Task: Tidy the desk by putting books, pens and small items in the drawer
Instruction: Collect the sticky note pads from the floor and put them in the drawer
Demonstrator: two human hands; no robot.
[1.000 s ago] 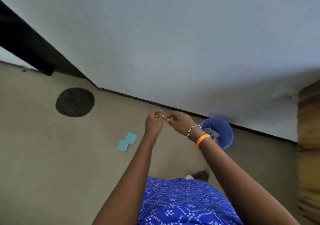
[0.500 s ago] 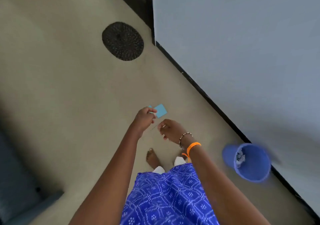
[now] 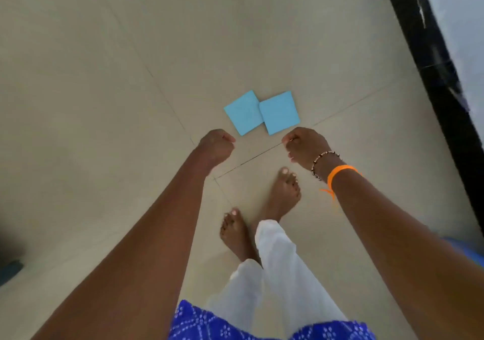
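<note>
Two light blue square paper notes [image 3: 262,112] lie side by side, slightly overlapping, on the beige tiled floor [image 3: 104,104]. My left hand [image 3: 216,147] hovers just below and left of them, curled into a fist with nothing visible in it. My right hand [image 3: 306,147], with a bead bracelet and an orange band on the wrist, hovers just below the right note with thumb and fingers pinched together. Whether something thin sits in that pinch is too small to tell. Neither hand touches the notes. No desk or drawer is in view.
My bare feet [image 3: 284,193] stand right below the hands. A black skirting strip [image 3: 429,59] and pale wall run along the right. A blue edge of a bin [image 3: 471,250] shows at the far right. A dark object [image 3: 10,270] sits at the lower left.
The view has swung down from the wall and bin to the floor. The blue notes are now close and directly ahead. Both hands have spread apart and lowered toward them.
</note>
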